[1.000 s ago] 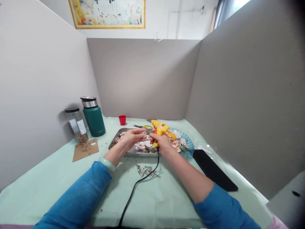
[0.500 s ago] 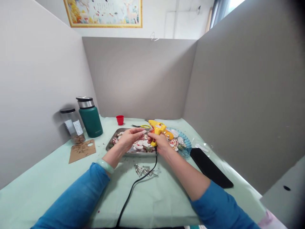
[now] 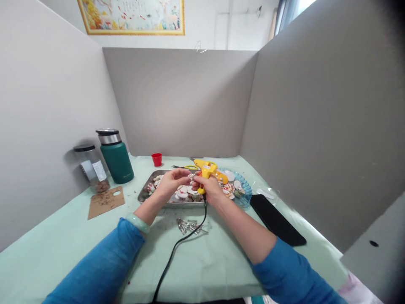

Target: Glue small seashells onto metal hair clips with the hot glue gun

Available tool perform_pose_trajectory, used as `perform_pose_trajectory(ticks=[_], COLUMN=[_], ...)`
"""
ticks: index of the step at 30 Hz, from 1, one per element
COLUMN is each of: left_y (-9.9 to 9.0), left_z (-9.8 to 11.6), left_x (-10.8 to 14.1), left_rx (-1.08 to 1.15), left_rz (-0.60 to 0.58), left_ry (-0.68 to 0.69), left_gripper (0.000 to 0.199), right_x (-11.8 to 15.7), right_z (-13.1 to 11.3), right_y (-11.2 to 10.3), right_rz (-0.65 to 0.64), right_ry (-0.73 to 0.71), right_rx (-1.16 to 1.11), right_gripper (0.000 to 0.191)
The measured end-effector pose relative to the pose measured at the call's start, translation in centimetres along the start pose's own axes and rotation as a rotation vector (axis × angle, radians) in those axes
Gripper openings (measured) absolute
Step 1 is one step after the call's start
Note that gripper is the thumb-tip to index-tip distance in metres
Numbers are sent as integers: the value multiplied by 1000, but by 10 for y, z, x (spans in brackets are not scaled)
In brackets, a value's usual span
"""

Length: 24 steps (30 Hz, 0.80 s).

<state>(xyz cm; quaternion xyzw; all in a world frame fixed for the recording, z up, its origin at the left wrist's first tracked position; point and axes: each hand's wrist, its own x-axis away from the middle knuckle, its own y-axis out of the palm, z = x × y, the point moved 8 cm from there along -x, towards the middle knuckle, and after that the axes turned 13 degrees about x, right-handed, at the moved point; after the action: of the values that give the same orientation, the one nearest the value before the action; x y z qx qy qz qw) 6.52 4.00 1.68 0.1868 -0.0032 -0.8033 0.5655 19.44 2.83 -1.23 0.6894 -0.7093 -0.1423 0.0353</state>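
Observation:
My left hand (image 3: 168,185) pinches a small whitish, speckled piece (image 3: 191,177), perhaps a shell, between thumb and fingertips. My right hand (image 3: 214,191) is wrapped round the handle of a yellow hot glue gun (image 3: 208,170), its nozzle pointing up and to the left. The right fingertips come right up beside the speckled piece; whether they touch it I cannot tell. Both hands hover over a metal tray (image 3: 172,205) of shells and white discs. Behind the right hand is a blue scalloped plate (image 3: 247,191) with more shells. From the gun a black cord (image 3: 177,244) runs toward me.
Silvery metal clips (image 3: 190,227) lie in front of the tray. At the left stand a green flask (image 3: 117,162), a jar (image 3: 91,169) and a cardboard piece (image 3: 106,202). Farther back are a red cup (image 3: 157,159) and yellow-handled pliers (image 3: 190,167). A black slab (image 3: 278,221) lies right.
The right fingertips have come closer to the small piece in my left hand. The whole view has shifted slightly, so things sit a little farther left.

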Motion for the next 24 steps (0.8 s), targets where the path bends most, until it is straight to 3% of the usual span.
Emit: perform_pose_trajectory(ticks=[24], left_y=[0], left_z=[-3], left_x=[-2], left_rx=[-40], left_rz=[-54], left_ry=[1], left_gripper=[26], right_x=[1], right_z=[0], right_y=[4], right_rz=[-46], right_ry=[-22], right_rx=[29], right_gripper=[31])
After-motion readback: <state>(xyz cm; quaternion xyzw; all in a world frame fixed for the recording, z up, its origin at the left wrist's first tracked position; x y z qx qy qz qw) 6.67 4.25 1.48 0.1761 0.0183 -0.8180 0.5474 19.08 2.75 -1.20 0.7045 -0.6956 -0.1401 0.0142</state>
